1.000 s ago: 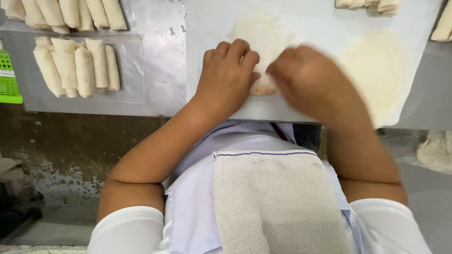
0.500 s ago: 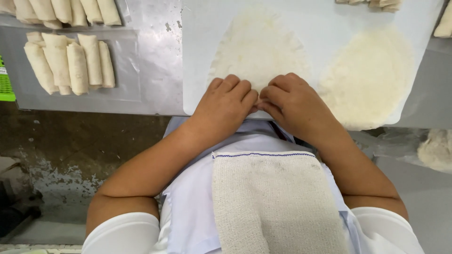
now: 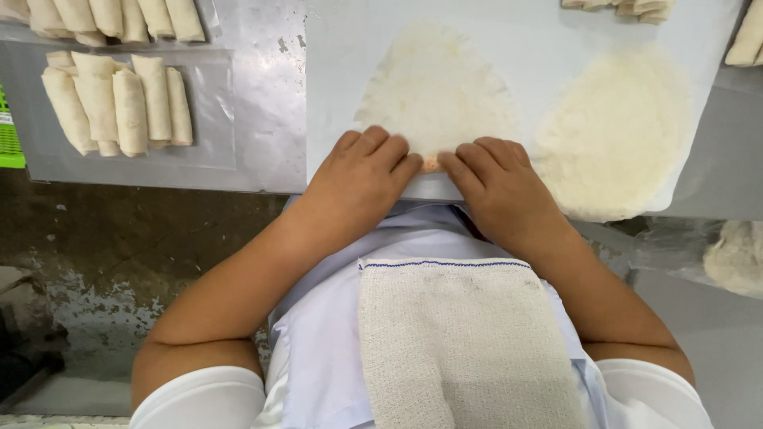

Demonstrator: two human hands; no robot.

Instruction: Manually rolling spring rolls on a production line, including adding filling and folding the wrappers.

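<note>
wrapper (image 3: 433,91) | near edge under fingers (image 3: 381,151) | both hands pressing

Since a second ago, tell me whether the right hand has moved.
Yes. The right hand has drawn back toward the body, from over the white board to its near edge, beside the left hand.

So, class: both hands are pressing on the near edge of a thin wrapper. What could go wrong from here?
1. The thin wrapper might tear under the left hand and right hand.
2. The orange filling showing between the fingertips could squeeze out.
3. The wrapper sits near the white board's front edge, so it may slide off.
</note>
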